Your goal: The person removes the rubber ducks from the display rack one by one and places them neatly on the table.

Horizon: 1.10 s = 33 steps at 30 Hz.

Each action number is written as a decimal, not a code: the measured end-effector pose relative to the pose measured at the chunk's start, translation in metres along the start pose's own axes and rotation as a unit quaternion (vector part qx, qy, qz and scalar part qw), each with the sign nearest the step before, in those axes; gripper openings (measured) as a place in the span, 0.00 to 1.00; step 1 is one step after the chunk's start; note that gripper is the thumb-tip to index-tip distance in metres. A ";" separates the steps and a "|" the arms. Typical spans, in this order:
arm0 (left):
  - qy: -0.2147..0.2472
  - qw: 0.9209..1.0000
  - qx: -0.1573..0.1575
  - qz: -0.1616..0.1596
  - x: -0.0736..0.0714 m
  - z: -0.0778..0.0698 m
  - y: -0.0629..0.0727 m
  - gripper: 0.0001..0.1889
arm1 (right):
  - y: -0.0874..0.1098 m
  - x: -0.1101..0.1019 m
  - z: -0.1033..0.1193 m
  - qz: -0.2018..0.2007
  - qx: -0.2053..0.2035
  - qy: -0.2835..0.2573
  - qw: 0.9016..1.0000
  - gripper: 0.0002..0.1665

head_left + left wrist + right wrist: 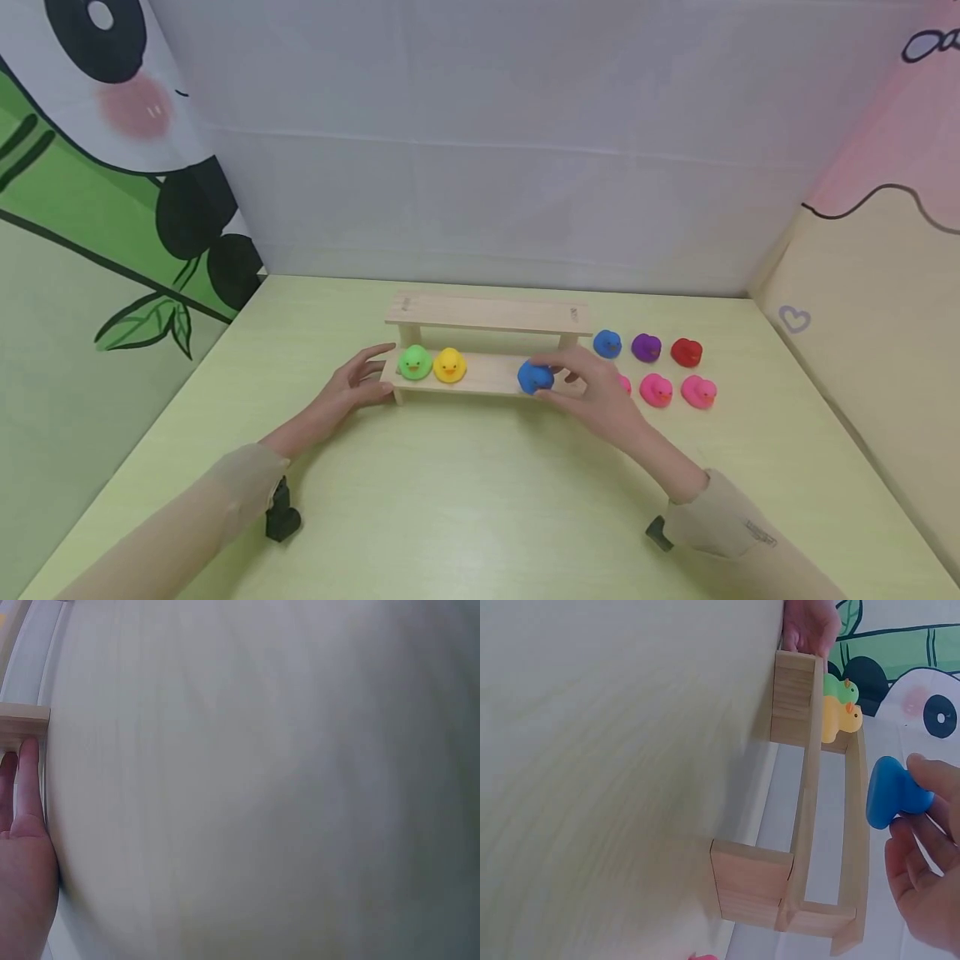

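My right hand pinches a blue rubber duck between thumb and fingers. In the right wrist view, the duck is raised off the lower step of a small two-tier wooden shelf. On that step's left part, a green rubber duck and a yellow rubber duck sit side by side. My left hand is at the shelf's left end, with fingers fairly straight and fingertips touching the wood. The left wrist view shows those fingers against the shelf's edge.
Right of the shelf, another blue duck, a purple duck and a red duck form a back row. Before them are pink ducks, one partly behind my right hand. A pale wall closes off the table's back.
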<state>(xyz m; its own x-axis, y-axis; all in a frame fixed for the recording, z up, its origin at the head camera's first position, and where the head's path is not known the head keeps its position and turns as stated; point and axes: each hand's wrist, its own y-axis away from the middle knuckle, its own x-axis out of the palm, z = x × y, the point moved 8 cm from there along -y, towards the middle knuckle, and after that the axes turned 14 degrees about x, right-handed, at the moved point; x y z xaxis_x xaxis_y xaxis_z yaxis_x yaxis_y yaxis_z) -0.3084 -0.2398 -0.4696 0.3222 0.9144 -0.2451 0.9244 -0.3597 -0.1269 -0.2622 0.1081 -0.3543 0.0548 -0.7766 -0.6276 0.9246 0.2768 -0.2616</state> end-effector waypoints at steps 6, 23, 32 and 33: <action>0.001 1.000 -0.004 0.000 0.001 0.000 0.000 0.35 | 0.014 -0.007 -0.006 -0.006 0.010 0.017 1.000 0.25; -0.002 1.000 -0.003 -0.002 0.000 0.002 -0.001 0.35 | 0.051 -0.028 -0.026 -0.010 0.047 0.059 0.997 0.25; -0.003 1.000 0.003 0.001 -0.001 0.002 -0.001 0.35 | 0.067 -0.030 -0.048 0.008 0.084 0.089 0.992 0.25; -0.003 1.000 0.004 0.001 -0.001 0.002 -0.001 0.35 | 0.068 -0.030 -0.051 0.010 0.087 0.094 0.992 0.25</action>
<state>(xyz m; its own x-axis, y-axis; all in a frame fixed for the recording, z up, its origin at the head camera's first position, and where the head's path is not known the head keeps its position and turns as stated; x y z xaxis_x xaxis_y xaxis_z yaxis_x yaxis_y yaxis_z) -0.3102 -0.2406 -0.4712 0.3236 0.9124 -0.2506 0.9217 -0.3638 -0.1343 -0.2199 0.1792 -0.3907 0.0173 -0.6490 -0.7606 0.9759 0.1766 -0.1284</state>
